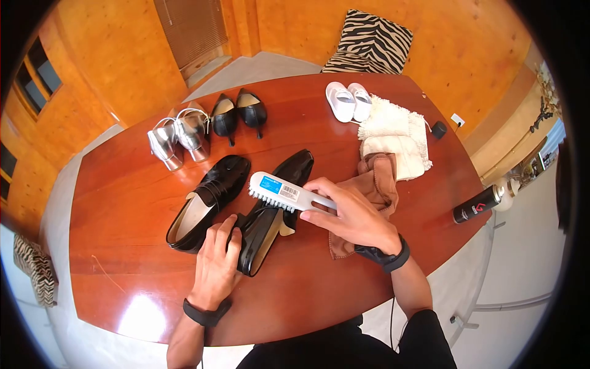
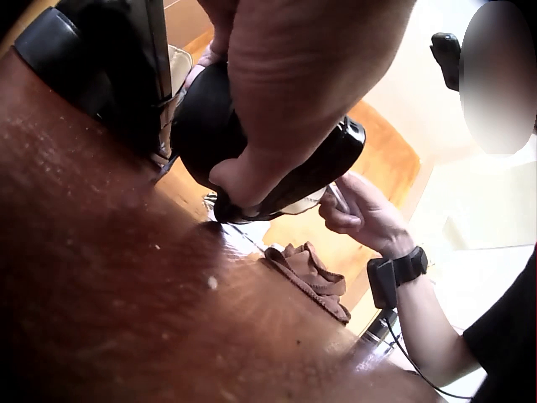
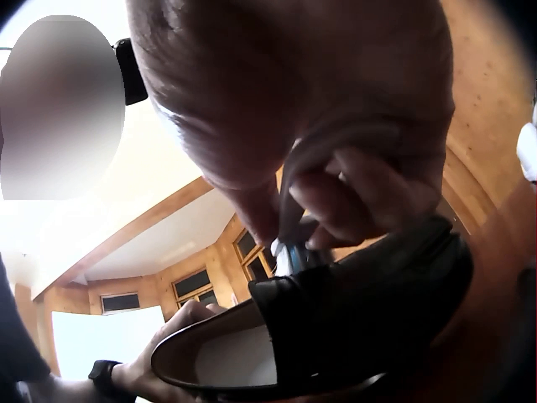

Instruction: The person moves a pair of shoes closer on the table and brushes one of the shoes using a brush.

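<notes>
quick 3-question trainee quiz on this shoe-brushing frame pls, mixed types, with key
1. True or false: the right hand holds the white brush over the black shoe.
2. What does the left hand grip? A) the spray can B) the black shoe C) the brown cloth
3. Which pair stands nearest the zebra cushion?

Key:
1. True.
2. B; the spray can lies apart at the table edge, the brown cloth beside the right hand.
3. The white shoes.
</notes>
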A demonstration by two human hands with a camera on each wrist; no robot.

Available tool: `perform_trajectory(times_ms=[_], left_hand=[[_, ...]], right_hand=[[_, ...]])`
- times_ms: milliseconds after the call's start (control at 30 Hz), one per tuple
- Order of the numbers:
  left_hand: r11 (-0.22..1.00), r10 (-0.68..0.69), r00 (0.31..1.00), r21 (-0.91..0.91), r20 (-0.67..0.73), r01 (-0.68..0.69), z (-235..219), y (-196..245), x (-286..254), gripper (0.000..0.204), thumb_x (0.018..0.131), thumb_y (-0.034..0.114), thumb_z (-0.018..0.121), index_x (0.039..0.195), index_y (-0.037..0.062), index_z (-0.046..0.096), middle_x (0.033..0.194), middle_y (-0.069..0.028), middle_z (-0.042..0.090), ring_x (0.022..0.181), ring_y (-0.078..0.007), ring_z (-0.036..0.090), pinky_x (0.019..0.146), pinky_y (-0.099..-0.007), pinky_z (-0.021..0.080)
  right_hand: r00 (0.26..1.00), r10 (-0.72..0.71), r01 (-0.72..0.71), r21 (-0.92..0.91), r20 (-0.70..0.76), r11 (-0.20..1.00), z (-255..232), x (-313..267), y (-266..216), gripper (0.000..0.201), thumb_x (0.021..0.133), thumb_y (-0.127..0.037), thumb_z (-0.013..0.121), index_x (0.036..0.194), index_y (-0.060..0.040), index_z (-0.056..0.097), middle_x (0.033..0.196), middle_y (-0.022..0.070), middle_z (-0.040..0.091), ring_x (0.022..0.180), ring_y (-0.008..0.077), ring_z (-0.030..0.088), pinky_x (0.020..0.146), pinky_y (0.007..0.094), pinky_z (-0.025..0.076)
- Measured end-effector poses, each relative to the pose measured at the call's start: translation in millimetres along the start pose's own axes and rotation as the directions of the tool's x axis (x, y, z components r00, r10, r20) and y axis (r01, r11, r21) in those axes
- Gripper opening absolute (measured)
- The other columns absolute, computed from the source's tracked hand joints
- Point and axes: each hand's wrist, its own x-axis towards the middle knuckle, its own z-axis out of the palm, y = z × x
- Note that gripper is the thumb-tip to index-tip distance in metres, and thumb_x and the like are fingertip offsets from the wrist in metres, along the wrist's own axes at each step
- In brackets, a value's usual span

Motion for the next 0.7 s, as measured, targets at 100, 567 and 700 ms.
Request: perform_trajectory(times_ms=[100,567,700], left_hand=[[1.000,0.003,1.000,-0.004,0.013,-0.003,1.6,-1.0,-2.0,0.076,0.064,-0.004,0.086,0.134,-0.0053,0.057,0.153,-0.0263,0.059,0.126,-0.0483,0.063,0.096,-0.0541,0.061],[0.999,-0.037,0.999,-0.022,0.035,0.037,2.1,-3.1,-4.9,0.083,0.059,-0.009,0.083,0.138,-0.0054,0.059,0.155,-0.0241,0.056,0.125,-0.0438,0.061,0.096,-0.0502,0.064],[0.999,-0.047,0.997,0.005,0.068,0.047,2.9,1.8,-7.0,0.086,0.056,-0.009,0.085,0.138,-0.0044,0.059,0.155,-0.0244,0.056,0.124,-0.0433,0.062,0.096,-0.0500,0.064]], right_hand=[[0.999,-0.016,0.021,0.122,-0.046,0.992,16.6,2.6,2.5,0.055,0.105,-0.016,0.081,0.156,-0.0033,0.062,0.121,0.0139,0.077,0.110,0.0215,0.074,0.100,0.0351,0.058],[0.988,0.067,-0.049,0.126,-0.138,0.991,-45.5,-43.1,11.6,0.053,0.100,-0.006,0.084,0.151,-0.0039,0.070,0.129,0.0141,0.082,0.106,0.0164,0.076,0.095,0.0351,0.062],[0.994,-0.076,0.079,0.046,-0.073,0.996,-25.0,-28.4,12.3,0.057,0.097,-0.009,0.087,0.152,-0.0092,0.071,0.124,0.0203,0.080,0.094,0.0231,0.076,0.087,0.0365,0.061]])
